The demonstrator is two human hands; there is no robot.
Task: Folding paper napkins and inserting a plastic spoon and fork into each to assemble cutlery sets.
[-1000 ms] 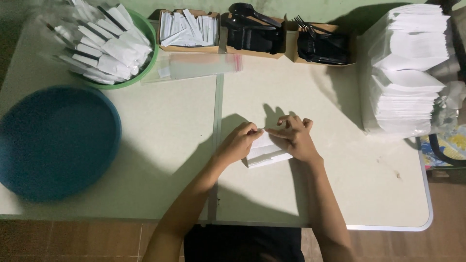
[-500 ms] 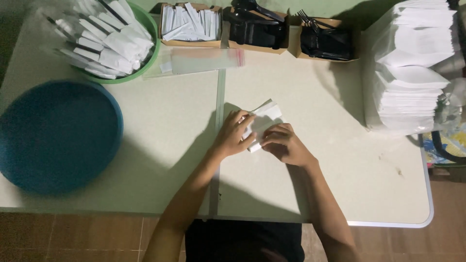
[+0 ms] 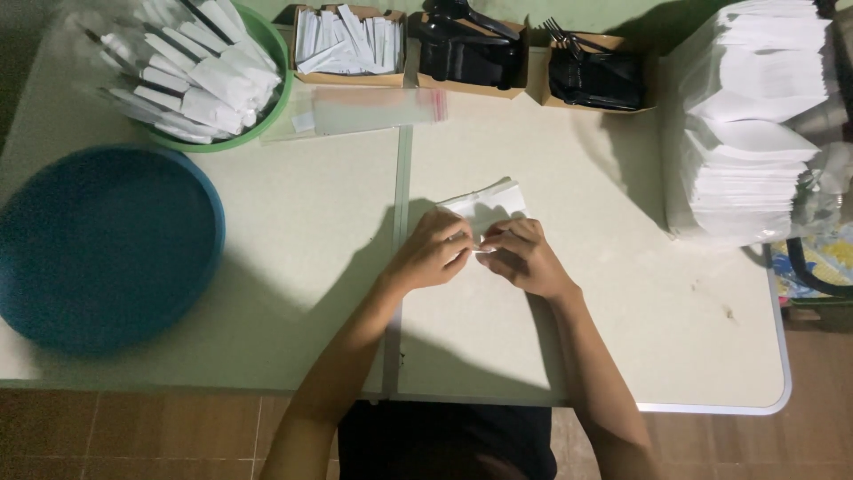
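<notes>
A folded white paper napkin (image 3: 487, 203) lies on the pale table (image 3: 311, 231) near its middle. My left hand (image 3: 433, 251) and my right hand (image 3: 522, 256) meet at the napkin's near edge, fingertips pinching it from both sides. The napkin's far half sticks out beyond my fingers; its near part is hidden under them.
A big blue basin (image 3: 98, 244) sits at the left. A green bowl (image 3: 258, 124) with several wrapped packs stands at back left, clear sleeves (image 3: 373, 108) beside it. Cardboard boxes of white packets (image 3: 348, 40) and black cutlery (image 3: 595, 78) line the back. A tall napkin stack (image 3: 755, 124) stands right.
The napkin was lifted and turned by both hands, then brought back down flat; both hands now pinch its near edge, slightly farther from me than a second ago.
</notes>
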